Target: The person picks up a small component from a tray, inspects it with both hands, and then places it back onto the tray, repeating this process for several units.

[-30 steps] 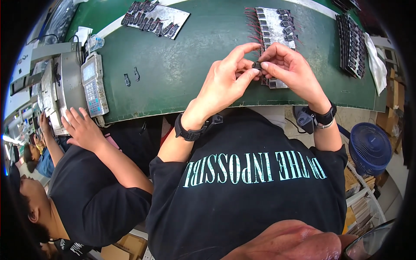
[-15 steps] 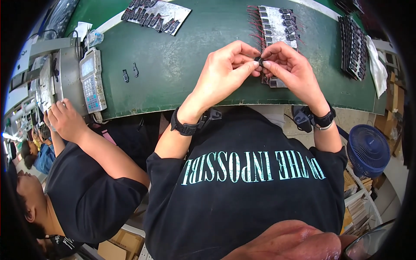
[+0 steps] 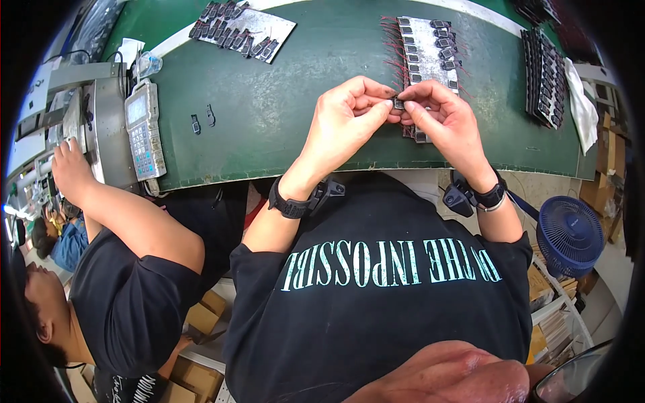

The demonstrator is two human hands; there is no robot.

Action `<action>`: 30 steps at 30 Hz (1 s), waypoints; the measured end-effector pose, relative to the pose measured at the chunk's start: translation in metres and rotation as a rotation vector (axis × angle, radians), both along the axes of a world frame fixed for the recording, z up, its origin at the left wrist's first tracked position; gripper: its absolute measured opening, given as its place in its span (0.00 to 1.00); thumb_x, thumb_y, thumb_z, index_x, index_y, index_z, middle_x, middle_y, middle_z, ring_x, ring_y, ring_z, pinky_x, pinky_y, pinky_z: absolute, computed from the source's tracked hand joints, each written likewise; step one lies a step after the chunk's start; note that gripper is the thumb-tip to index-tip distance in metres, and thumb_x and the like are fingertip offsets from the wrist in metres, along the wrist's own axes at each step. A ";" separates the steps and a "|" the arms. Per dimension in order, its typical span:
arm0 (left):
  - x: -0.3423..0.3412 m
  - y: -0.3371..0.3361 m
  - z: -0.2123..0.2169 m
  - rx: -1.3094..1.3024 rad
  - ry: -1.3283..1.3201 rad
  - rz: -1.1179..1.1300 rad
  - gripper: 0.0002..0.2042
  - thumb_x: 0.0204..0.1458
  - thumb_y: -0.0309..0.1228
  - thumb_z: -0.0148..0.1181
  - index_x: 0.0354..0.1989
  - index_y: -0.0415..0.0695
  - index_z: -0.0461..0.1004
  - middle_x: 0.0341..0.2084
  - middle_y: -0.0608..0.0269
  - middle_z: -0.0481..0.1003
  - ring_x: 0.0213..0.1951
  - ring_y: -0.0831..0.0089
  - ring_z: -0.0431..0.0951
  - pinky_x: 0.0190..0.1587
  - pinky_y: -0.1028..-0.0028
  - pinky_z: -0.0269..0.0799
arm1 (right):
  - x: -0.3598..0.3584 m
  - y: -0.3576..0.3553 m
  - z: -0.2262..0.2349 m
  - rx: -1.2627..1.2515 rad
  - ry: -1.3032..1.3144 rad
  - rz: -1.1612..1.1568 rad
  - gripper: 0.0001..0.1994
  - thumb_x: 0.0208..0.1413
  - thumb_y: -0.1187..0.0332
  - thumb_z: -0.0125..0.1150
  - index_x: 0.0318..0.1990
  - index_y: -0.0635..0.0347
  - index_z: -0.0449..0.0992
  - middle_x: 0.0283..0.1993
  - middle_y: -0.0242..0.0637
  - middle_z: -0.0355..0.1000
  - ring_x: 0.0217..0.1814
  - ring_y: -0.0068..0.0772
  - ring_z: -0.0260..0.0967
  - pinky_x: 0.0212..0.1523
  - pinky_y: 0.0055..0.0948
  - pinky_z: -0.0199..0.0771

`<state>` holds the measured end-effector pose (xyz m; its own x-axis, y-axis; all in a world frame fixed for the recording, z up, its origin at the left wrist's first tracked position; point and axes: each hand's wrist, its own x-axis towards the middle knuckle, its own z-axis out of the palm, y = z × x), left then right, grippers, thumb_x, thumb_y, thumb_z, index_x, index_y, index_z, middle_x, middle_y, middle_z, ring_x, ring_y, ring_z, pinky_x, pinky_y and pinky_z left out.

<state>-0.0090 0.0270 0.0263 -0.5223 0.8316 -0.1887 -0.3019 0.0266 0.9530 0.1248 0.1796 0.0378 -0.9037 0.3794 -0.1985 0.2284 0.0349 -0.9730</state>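
Observation:
Thumb and fingers of my left hand [image 3: 349,117] pinch a small black rectangular part [image 3: 398,105] with a paler face. The fingers of my right hand [image 3: 440,117] close on its other side. Both hands hold it over the near end of a white board [image 3: 428,54], partly hiding that board. Rows of similar small black parts line the board's two long sides, with thin red wires sticking outward. Two loose black pieces, a framed one [image 3: 195,124] and a narrow one [image 3: 210,115], lie on the green table [image 3: 269,127] to the left.
A second white board [image 3: 275,28] with black parts lies far left. Stacked boards [image 3: 545,80] and a white cloth [image 3: 580,107] are at right. A keypad unit [image 3: 144,131] stands left, beside a co-worker's hand [image 3: 71,164] at a machine. A blue fan [image 3: 571,235] stands lower right.
The held part has turned so its paler face shows between my fingertips. My hands sit slightly lower in view. The co-worker's hand has moved left and up along the machine.

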 end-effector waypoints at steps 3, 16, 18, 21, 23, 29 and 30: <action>0.002 -0.002 -0.003 -0.017 0.000 0.032 0.08 0.61 0.21 0.58 0.46 0.30 0.74 0.37 0.54 0.82 0.41 0.72 0.85 0.46 0.76 0.81 | -0.001 -0.004 0.005 0.067 0.003 -0.003 0.09 0.65 0.77 0.59 0.50 0.68 0.74 0.47 0.32 0.74 0.48 0.19 0.75 0.50 0.21 0.80; 0.006 -0.002 -0.001 -0.002 0.013 0.072 0.07 0.60 0.21 0.59 0.44 0.31 0.76 0.37 0.54 0.83 0.40 0.73 0.84 0.45 0.77 0.80 | -0.002 -0.012 0.008 0.186 -0.001 -0.069 0.10 0.61 0.78 0.62 0.49 0.67 0.73 0.43 0.33 0.75 0.44 0.16 0.74 0.44 0.20 0.80; 0.005 -0.002 -0.002 -0.005 0.035 0.073 0.07 0.60 0.21 0.59 0.44 0.32 0.76 0.37 0.54 0.83 0.40 0.73 0.84 0.45 0.76 0.80 | -0.002 -0.013 0.008 0.213 -0.013 -0.065 0.10 0.61 0.78 0.62 0.49 0.67 0.73 0.43 0.33 0.75 0.43 0.16 0.74 0.44 0.20 0.80; 0.006 -0.003 -0.002 -0.016 0.058 0.064 0.07 0.60 0.21 0.60 0.45 0.32 0.75 0.38 0.54 0.83 0.41 0.72 0.84 0.46 0.76 0.81 | -0.003 -0.012 0.005 0.285 -0.013 -0.053 0.10 0.60 0.78 0.63 0.48 0.67 0.73 0.42 0.33 0.75 0.43 0.17 0.75 0.44 0.22 0.81; 0.006 -0.004 -0.001 -0.036 0.083 0.053 0.08 0.61 0.20 0.60 0.46 0.32 0.75 0.38 0.53 0.82 0.42 0.71 0.85 0.47 0.76 0.81 | -0.003 -0.012 0.004 0.300 0.001 -0.050 0.10 0.60 0.78 0.62 0.48 0.67 0.73 0.42 0.33 0.75 0.43 0.18 0.76 0.44 0.23 0.81; 0.003 -0.002 -0.003 0.008 0.063 0.057 0.07 0.60 0.21 0.60 0.45 0.33 0.76 0.38 0.55 0.82 0.41 0.73 0.84 0.47 0.76 0.80 | -0.003 -0.013 0.003 0.413 0.134 -0.022 0.10 0.60 0.79 0.61 0.48 0.68 0.73 0.43 0.35 0.76 0.43 0.21 0.77 0.44 0.25 0.82; 0.003 -0.002 -0.003 0.002 0.056 0.052 0.07 0.60 0.21 0.60 0.45 0.33 0.76 0.38 0.54 0.82 0.41 0.73 0.84 0.47 0.76 0.80 | -0.003 -0.013 0.004 0.412 0.133 -0.022 0.10 0.60 0.79 0.61 0.48 0.68 0.73 0.43 0.35 0.76 0.43 0.21 0.77 0.44 0.25 0.82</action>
